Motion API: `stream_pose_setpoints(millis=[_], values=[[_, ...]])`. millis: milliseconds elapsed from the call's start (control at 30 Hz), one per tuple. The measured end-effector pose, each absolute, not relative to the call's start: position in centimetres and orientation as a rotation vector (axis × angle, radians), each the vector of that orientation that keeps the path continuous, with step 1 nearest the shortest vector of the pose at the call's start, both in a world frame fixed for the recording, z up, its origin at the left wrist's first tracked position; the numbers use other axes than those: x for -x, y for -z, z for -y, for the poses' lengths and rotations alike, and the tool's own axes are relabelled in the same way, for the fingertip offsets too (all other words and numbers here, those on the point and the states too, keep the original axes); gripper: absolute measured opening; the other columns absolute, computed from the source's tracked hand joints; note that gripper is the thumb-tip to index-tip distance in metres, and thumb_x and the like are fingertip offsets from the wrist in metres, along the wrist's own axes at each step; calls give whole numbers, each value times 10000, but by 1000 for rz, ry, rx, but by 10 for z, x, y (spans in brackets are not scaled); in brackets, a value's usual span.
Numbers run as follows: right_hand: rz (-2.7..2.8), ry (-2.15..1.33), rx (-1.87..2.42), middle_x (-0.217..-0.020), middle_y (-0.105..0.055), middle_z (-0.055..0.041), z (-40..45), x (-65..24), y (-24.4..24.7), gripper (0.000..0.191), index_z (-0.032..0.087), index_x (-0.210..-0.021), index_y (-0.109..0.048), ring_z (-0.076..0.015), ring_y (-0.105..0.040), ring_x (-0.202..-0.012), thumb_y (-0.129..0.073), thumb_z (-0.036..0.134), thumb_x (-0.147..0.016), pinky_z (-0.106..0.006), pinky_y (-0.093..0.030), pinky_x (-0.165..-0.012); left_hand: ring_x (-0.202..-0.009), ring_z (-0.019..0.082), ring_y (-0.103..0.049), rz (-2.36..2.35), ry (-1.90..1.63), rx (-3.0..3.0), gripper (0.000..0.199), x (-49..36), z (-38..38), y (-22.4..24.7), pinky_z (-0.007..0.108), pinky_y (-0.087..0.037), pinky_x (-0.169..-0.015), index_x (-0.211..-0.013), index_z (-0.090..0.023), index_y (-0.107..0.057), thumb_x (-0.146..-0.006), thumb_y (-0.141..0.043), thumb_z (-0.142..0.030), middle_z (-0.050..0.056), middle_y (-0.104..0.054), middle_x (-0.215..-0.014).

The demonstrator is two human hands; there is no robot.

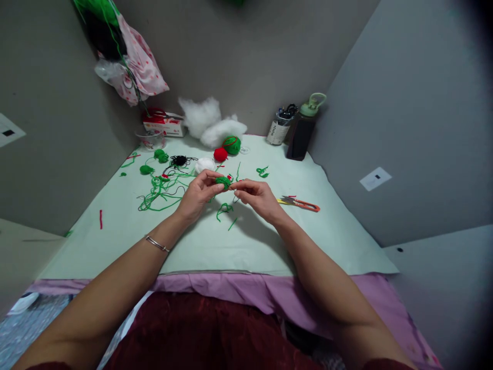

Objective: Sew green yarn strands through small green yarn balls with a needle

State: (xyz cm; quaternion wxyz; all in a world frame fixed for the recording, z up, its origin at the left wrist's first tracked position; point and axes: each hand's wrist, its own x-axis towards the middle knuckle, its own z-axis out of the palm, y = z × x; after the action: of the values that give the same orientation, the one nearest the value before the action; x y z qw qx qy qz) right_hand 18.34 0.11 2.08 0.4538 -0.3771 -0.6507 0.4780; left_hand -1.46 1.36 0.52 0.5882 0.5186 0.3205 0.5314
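Above the middle of the table, my left hand (197,195) pinches a small green crocheted piece (222,181) between thumb and fingers. At the piece's right edge, my right hand (260,198) has thumb and forefinger closed together; what lies between them is too small to make out. A bit of red and white (230,177) shows just behind the green piece. Below the hands lie green yarn scraps (224,208). Orange-handled thread snips (302,204) rest on the table to the right of my right hand.
Tangled green yarn (159,192), a black yarn bundle (180,160) and a white ball (205,164) lie left of centre. Behind are red (220,154) and green yarn balls (233,145), white stuffing (204,121), a pen cup (278,128) and a bottle (302,131). Grey partitions enclose the table.
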Motion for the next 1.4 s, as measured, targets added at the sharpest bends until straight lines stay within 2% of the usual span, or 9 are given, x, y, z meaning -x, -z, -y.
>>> stream_pose_setpoints(millis=[267, 533, 733, 900, 1000, 1067, 1167, 1300, 1400], values=[[1457, -1238, 940, -665, -588, 36, -5, -174, -13, 341, 197, -839, -600, -110, -551, -591, -816, 438, -732, -258, -459, -579, -900, 167, -640, -753, -1251, -1362, 296, 8, -12, 2, 317, -504, -869, -947, -190, -667, -738, -844, -302, 33, -699, -969], [1624, -913, 1016, -841, -629, -15, -2, -179, -19, 202, 186, -834, -716, -86, -483, -591, -752, 383, -809, -264, -388, -557, -953, 176, -635, -767, -1155, -1368, 343, 8, -12, 2, 316, -498, -888, -1033, -184, -664, -751, -825, -292, 35, -682, -1001], [1391, -1133, 1002, -647, -549, 27, -10, -188, -24, 217, 180, -762, -681, -83, -422, -554, -778, 373, -747, -237, -332, -506, -784, 147, -602, -786, -1015, -1411, 272, 8, -12, 3, 292, -481, -737, -921, -186, -658, -743, -823, -308, 16, -654, -873], [1134, -1385, 908, -768, -653, 13, -12, -208, -41, 382, 201, -831, -570, -56, -413, -486, -814, 479, -735, -205, -260, -407, -731, 154, -609, -750, -863, -1333, 204, 7, -11, 6, 329, -505, -711, -889, -198, -687, -754, -803, -297, 43, -680, -855], [1113, -1567, 889, -630, -549, 57, -15, -219, -46, 386, 203, -820, -536, -74, -488, -486, -819, 459, -761, -201, -382, -431, -736, 165, -619, -708, -835, -1297, 160, 8, -11, 6, 346, -528, -723, -877, -203, -710, -780, -782, -307, 59, -686, -850], [986, -1490, 841, -584, -462, 82, -22, -230, -45, 352, 208, -797, -511, -83, -565, -555, -811, 392, -793, -193, -497, -537, -749, 170, -625, -694, -807, -1306, 155, 9, -12, 5, 347, -534, -727, -881, -200, -724, -787, -772, -314, 64, -688, -855], [740, -1247, 785, -551, -385, 99, -35, -249, -42, 360, 216, -743, -443, -60, -577, -575, -784, 294, -828, -146, -528, -608, -764, 170, -629, -684, -764, -1330, 163, 11, -12, 2, 339, -537, -732, -889, -198, -740, -787, -768, -322, 61, -683, -861], [731, -1115, 774, -561, -427, 94, -41, -259, -39, 326, 216, -759, -449, -66, -590, -594, -765, 264, -825, -157, -530, -605, -791, 190, -647, -677, -756, -1307, 183, 13, -12, -1, 364, -563, -748, -912, -208, -757, -777, -778, -329, 65, -691, -885], [939, -1109, 815, -635, -542, 72, -31, -245, -41, 250, 223, -877, -526, -104, -648, -681, -755, 303, -818, -211, -543, -645, -849, 218, -681, -657, -762, -1255, 232, 15, -13, -3, 408, -579, -804, -981, -212, -774, -779, -778, -328, 79, -704, -944]])
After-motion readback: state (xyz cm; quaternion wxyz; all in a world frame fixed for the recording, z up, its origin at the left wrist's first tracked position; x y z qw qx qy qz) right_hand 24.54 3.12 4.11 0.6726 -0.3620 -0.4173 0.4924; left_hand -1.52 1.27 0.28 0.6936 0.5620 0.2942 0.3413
